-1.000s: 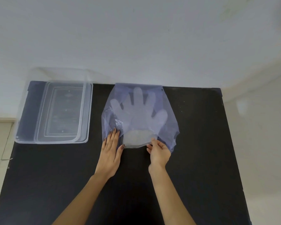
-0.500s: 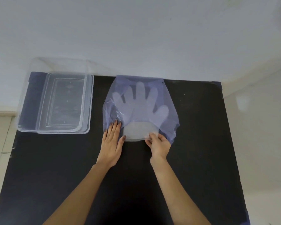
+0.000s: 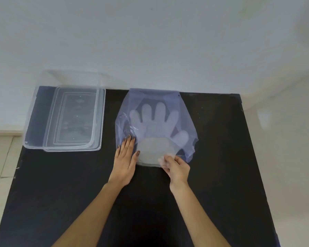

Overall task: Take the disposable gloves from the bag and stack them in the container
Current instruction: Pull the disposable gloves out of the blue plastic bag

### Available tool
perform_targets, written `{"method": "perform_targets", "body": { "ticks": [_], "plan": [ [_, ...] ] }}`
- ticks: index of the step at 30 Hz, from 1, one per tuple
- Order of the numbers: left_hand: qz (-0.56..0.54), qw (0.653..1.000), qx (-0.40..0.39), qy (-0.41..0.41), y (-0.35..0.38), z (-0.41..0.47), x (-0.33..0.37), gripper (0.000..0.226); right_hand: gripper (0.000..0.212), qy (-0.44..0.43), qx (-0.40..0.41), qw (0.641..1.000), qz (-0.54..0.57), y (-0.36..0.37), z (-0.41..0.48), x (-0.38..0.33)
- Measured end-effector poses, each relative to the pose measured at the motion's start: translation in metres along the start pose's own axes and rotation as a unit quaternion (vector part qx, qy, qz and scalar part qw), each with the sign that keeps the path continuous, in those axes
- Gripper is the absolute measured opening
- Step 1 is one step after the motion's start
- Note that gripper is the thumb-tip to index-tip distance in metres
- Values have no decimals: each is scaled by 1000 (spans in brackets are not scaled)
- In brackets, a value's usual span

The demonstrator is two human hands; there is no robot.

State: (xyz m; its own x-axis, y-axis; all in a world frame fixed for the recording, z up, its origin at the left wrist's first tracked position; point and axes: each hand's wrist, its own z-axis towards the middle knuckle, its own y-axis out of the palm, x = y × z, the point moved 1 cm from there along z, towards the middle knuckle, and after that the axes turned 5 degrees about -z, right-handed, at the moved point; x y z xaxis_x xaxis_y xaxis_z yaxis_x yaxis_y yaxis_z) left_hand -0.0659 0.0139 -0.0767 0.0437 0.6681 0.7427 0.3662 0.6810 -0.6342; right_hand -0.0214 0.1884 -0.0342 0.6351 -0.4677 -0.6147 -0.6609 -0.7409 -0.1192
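Now left hand (image 3: 125, 162) flat, fingers together, pressing bluish plastic bag (image 3: 187, 122); right hand (image 3: 176, 168) pinching disposable gloves (image 3: 155, 132) cuff edge; clear container (image 3: 64, 120) well left.

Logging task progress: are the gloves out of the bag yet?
Mostly in: the translucent disposable gloves lie flat inside the bluish plastic bag; only their cuff protrudes, pinched by the right hand.

Two bare forearms, no sleeves in view.
The left hand (image 3: 124, 162) wears what looks like dark nail polish; the right hand (image 3: 177, 168) shows none.
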Motion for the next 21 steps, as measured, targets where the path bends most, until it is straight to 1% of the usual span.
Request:
{"method": "perform_targets", "body": {
  "ticks": [4,10,13,15,18,19,21],
  "plan": [
    [-11,1000,3,-2,1,1,-2,66,13,29,-11,999,26,-19,-26,8],
    [-34,999,14,8,0,2,-5,65,17,18,-2,1000,12,-54,-55,23],
    [-86,996,16,-10,-6,2,1,59,13,8,-3,1000,11,-66,-67,29],
    [-132,990,35,-21,-15,-5,9,54,12,5,-6,1000,20,-71,-76,33],
    [-129,986,100,23,-27,-35,23,44,14,3,-10,999,32,-76,-87,38],
    [-139,983,119,10,-29,-51,28,40,14,1,-15,999,36,-77,-91,39],
    [-180,972,126,-81,-29,-83,34,30,15,-6,-25,999,45,-79,-97,40]
  ]
}}
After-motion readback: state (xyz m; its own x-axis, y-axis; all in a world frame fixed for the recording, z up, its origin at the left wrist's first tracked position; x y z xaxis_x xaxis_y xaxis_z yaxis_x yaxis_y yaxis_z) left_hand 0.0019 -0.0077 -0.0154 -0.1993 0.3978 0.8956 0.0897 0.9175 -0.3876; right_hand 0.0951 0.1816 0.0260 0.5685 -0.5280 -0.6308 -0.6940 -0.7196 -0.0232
